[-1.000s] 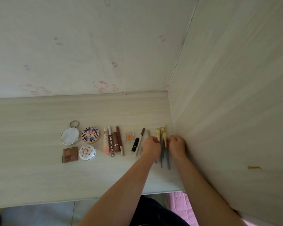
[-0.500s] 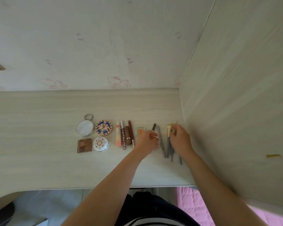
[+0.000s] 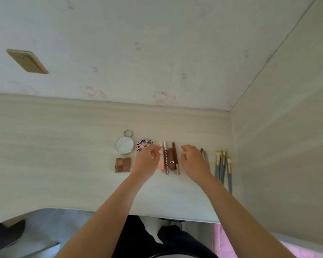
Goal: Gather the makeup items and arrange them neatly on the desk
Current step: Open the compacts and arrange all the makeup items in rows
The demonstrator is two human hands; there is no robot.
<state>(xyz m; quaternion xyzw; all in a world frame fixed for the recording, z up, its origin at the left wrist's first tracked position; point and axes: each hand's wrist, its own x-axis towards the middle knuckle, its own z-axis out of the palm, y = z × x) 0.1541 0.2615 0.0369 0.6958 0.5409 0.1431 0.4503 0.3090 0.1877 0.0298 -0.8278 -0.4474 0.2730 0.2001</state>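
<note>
Left hand (image 3: 146, 161) beside tubes (image 3: 169, 159), right hand (image 3: 193, 161) opposite

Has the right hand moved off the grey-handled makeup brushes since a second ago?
Yes. The right hand has shifted left along the row, away from the grey-handled makeup brushes by the side panel, toward the brown tubes.
</note>
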